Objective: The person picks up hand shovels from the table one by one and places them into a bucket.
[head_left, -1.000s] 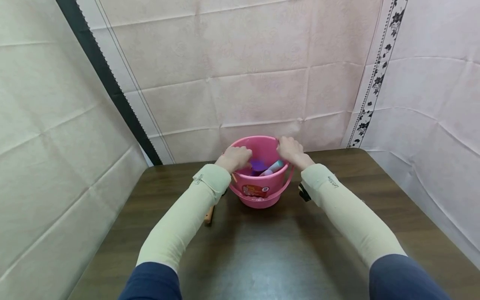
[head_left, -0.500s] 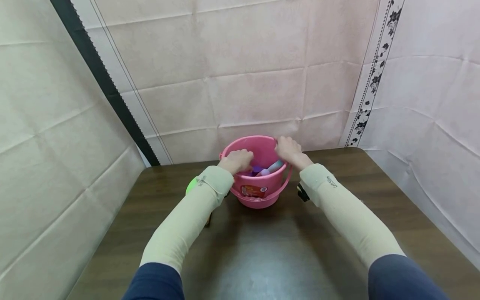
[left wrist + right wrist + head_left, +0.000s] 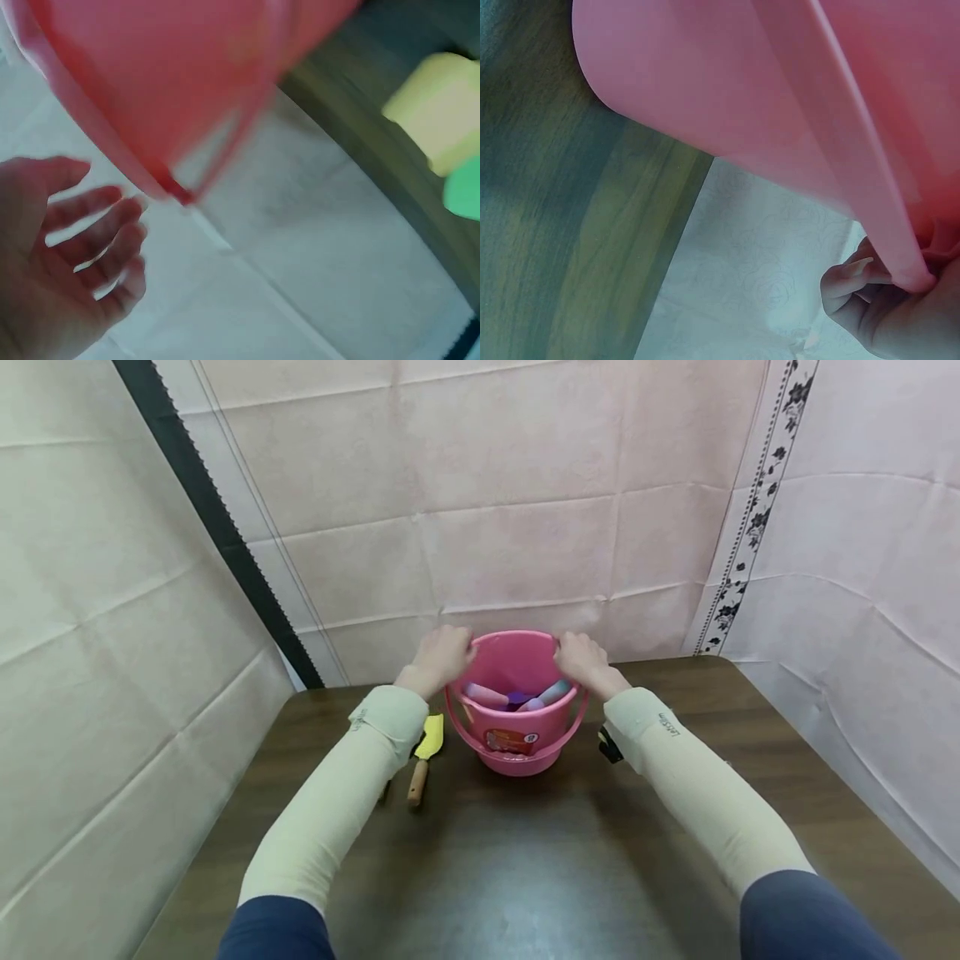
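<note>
The pink bucket (image 3: 525,656) stands near the table's far edge, its pink handle (image 3: 572,732) hanging down at the front. Inside lie a lilac cylindrical piece (image 3: 486,695), a purple piece (image 3: 517,697) and a teal-and-lilac piece (image 3: 555,692). My left hand (image 3: 444,653) is at the bucket's left rim; the left wrist view shows its fingers (image 3: 112,259) loosely bent, apart from the rim, holding nothing. With my right hand (image 3: 581,657) I grip the right rim beside the handle joint, seen in the right wrist view (image 3: 885,311).
A yellow-headed spatula (image 3: 429,739) with a wooden handle lies left of the bucket. Beside it a green head (image 3: 465,191) shows in the left wrist view. The dark wooden table (image 3: 517,868) stretches toward me. Pale cloth (image 3: 517,560) hangs behind and at both sides.
My left hand has come up out of the bucket and moved left to its rim. The lilac piece and the yellow spatula are now uncovered. My right hand stays on the rim.
</note>
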{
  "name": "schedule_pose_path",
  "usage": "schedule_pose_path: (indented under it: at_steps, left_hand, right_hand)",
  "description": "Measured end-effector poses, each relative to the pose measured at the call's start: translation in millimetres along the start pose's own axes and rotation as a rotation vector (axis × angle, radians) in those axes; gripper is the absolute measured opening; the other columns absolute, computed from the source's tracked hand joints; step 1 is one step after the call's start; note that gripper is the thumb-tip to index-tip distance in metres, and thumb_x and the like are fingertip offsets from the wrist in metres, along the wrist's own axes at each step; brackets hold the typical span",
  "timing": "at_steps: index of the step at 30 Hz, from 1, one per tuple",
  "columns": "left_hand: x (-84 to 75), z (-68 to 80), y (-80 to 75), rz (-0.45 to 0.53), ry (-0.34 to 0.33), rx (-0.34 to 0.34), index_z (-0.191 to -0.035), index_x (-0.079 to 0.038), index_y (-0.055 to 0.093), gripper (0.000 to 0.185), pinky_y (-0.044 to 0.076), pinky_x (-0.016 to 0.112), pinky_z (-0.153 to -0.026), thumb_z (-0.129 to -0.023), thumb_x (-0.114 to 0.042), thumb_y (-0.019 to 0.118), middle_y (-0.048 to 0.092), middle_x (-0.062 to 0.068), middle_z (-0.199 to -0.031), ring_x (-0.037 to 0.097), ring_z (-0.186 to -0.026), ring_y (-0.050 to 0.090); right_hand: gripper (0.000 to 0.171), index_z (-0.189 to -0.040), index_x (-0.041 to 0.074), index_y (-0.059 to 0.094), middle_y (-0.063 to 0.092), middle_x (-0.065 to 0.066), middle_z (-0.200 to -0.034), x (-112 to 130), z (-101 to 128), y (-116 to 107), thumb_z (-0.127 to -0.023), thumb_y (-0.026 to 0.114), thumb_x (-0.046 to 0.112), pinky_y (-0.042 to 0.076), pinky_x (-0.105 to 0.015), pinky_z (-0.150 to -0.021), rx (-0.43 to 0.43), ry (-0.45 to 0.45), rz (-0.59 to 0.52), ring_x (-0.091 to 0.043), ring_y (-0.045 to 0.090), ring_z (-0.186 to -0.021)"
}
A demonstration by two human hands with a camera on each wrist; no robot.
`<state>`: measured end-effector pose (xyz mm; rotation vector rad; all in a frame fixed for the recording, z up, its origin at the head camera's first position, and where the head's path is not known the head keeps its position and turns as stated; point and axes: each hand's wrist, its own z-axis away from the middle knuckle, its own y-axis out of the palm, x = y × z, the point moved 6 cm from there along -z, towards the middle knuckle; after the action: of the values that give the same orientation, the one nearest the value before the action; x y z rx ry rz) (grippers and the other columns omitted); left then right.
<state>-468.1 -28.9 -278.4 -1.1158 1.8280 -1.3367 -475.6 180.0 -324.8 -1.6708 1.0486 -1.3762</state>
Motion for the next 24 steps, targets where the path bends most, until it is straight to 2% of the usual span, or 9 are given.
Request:
schedule_pose_path:
  at_steps: [2, 5, 9, 12, 15, 17, 20, 24]
  left_hand:
    - [15.2, 6.3, -3.8, 0.013, -0.049, -0.045, -0.083, -0.007, 0.061, 0.021, 0.051, 0.046, -0.067, -0.096, -0.02, 0.051, 0.065, 0.011, -0.078, 0.029, -0.076, 0.065]
    - [40.0, 20.9, -1.1, 0.037, -0.144, -0.049, -0.085, -0.006, 0.061, 0.022, 0.051, 0.046, -0.064, -0.096, -0.02, 0.048, 0.062, 0.011, -0.076, 0.028, -0.073, 0.062]
    - [73.4, 48.4, 18.7, 0.068, -0.28, 0.051, -0.099, -0.002, 0.058, 0.022, 0.05, 0.045, -0.062, -0.097, -0.019, 0.044, 0.06, 0.013, -0.078, 0.028, -0.071, 0.059]
    - [93.2, 70.4, 41.1, 0.047, -0.346, 0.155, -0.114, 0.001, 0.053, 0.028, 0.05, 0.046, -0.063, -0.097, -0.019, 0.043, 0.063, 0.018, -0.087, 0.033, -0.075, 0.063]
    - [104.2, 89.0, 64.1, 0.018, -0.38, 0.259, -0.126, 0.005, 0.049, 0.038, 0.051, 0.048, -0.067, -0.098, -0.019, 0.042, 0.063, 0.024, -0.102, 0.036, -0.081, 0.065]
    - [108.2, 99.2, 78.1, 0.001, -0.4, 0.312, -0.129, 0.006, 0.047, 0.041, 0.051, 0.048, -0.069, -0.098, -0.019, 0.042, 0.062, 0.025, -0.107, 0.035, -0.083, 0.064]
    - [111.4, 113.1, 94.0, 0.003, -0.435, 0.36, -0.128, 0.007, 0.048, 0.04, 0.049, 0.046, -0.067, -0.098, -0.018, 0.042, 0.061, 0.024, -0.106, 0.032, -0.08, 0.061]
    - [113.8, 128.4, 106.4, 0.009, -0.472, 0.417, -0.122, 0.007, 0.051, 0.035, 0.047, 0.045, -0.067, -0.096, -0.016, 0.044, 0.061, 0.02, -0.099, 0.03, -0.079, 0.06]
  right_hand:
    - [0.033, -0.122, 0.012, 0.06, 0.063, -0.014, -0.096, -1.1, 0.1, -1.7, -0.099, 0.037, 0.019, 0.046, -0.047, -0.072, -0.007, 0.005, -0.002, -0.03, 0.059, -0.085]
    - [0.032, -0.121, 0.012, 0.061, 0.063, -0.014, -0.095, -1.8, -0.3, -3.2, -0.099, 0.039, 0.02, 0.046, -0.047, -0.072, -0.02, 0.01, -0.005, -0.03, 0.059, -0.084]
    - [0.032, -0.119, 0.012, 0.062, 0.064, -0.014, -0.097, -0.8, -0.9, -0.9, -0.099, 0.038, 0.02, 0.047, -0.048, -0.073, -0.013, 0.0, -0.008, -0.031, 0.06, -0.086]
    - [0.032, -0.117, 0.012, 0.062, 0.064, -0.014, -0.098, -0.2, -1.0, 1.9, -0.098, 0.038, 0.02, 0.047, -0.049, -0.074, 0.001, -0.002, -0.007, -0.031, 0.06, -0.088]
    - [0.032, -0.117, 0.011, 0.062, 0.063, -0.014, -0.098, -0.6, -0.9, 2.1, -0.098, 0.038, 0.02, 0.047, -0.048, -0.073, 0.0, 0.003, 0.0, -0.031, 0.06, -0.087]
    - [0.032, -0.116, 0.01, 0.062, 0.063, -0.013, -0.096, -1.1, -1.1, 1.7, -0.099, 0.038, 0.02, 0.046, -0.047, -0.072, -0.001, 0.004, 0.004, -0.03, 0.059, -0.085]
    - [0.032, -0.116, 0.01, 0.061, 0.062, -0.013, -0.094, -1.2, -1.4, 0.6, -0.099, 0.037, 0.02, 0.046, -0.045, -0.071, -0.003, 0.0, 0.002, -0.029, 0.058, -0.083]
    - [0.032, -0.116, 0.01, 0.061, 0.061, -0.012, -0.092, -1.3, -1.0, -0.6, -0.099, 0.037, 0.02, 0.045, -0.043, -0.07, 0.001, 0.0, -0.009, -0.028, 0.057, -0.081]
